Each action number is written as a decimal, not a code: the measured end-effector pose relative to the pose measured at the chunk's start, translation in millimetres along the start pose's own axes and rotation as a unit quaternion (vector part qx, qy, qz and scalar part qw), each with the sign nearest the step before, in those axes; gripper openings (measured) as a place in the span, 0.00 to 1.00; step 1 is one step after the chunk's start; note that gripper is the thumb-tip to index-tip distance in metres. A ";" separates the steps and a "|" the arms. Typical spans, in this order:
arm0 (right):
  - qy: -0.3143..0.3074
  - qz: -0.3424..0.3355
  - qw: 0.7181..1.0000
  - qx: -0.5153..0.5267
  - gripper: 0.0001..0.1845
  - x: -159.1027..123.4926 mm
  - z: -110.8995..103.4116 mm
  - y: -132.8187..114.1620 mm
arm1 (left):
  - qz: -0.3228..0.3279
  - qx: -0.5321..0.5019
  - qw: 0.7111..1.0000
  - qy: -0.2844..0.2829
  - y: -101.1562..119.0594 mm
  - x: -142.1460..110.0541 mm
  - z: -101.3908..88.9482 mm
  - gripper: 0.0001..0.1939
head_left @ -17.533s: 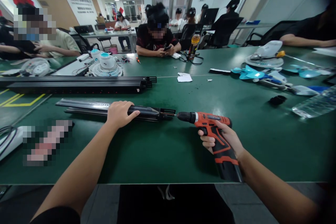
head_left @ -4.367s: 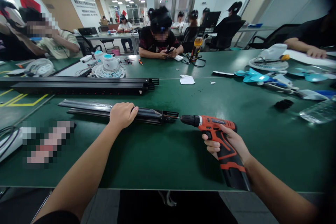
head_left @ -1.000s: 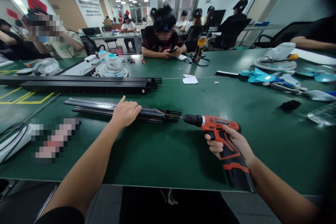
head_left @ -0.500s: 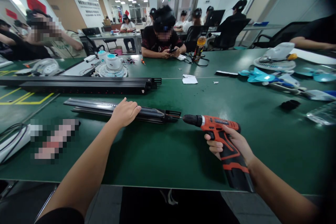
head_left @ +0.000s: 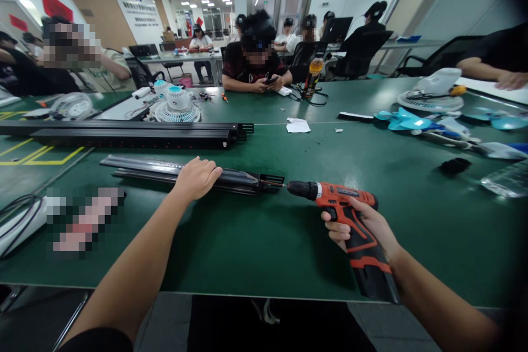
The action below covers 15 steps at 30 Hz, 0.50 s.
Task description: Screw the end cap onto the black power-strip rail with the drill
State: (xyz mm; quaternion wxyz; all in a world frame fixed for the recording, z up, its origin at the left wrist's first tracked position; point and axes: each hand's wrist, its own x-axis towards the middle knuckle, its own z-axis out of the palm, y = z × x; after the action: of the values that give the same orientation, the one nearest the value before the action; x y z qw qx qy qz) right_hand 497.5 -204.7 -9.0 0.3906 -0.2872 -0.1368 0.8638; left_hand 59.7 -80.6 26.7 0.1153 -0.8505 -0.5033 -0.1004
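Observation:
My left hand [head_left: 197,177] is closed over the top of a long black housing [head_left: 237,179] lying lengthwise on the green table. The housing has a glossy upper face and a slotted black end at its right. My right hand [head_left: 371,225] grips the handle of an orange and black cordless drill [head_left: 344,196], with a finger at the trigger. The drill points left, and the tip of its bit meets the slotted end of the housing. Exactly where the bit enters is too small to make out.
Longer black housings [head_left: 136,135] lie behind. White fan parts [head_left: 177,104] stand at the back left; blue fan blades [head_left: 406,119] lie at the right. Paper scraps [head_left: 297,125] and a bottle [head_left: 313,77] are farther back. A co-worker [head_left: 258,60] sits opposite.
Both my hands, the housing and the drill keep the same positions. At the far right, a co-worker's hand has come further into view over a white surface.

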 end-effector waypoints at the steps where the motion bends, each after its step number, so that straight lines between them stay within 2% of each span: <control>1: 0.000 -0.001 1.000 0.002 0.21 0.0 0.0 0.0 | -0.001 -0.002 1.000 0.001 0.2 0.1 -0.4 0.30; 12: -0.006 -0.001 1.000 0.023 0.22 0.9 -2.7 -0.5 | -0.019 0.014 1.000 -0.001 1.0 0.3 -1.1 0.28; 15: -0.012 0.019 1.000 0.017 0.23 0.7 -3.2 -0.9 | -0.024 0.036 0.999 -0.003 1.7 0.2 -1.2 0.29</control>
State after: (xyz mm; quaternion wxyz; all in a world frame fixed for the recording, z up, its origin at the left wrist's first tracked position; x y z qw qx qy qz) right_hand 499.6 -203.6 -11.3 0.3774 -0.2728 -0.1216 0.8766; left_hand 61.3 -81.6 27.8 0.1419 -0.8339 -0.5269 -0.0824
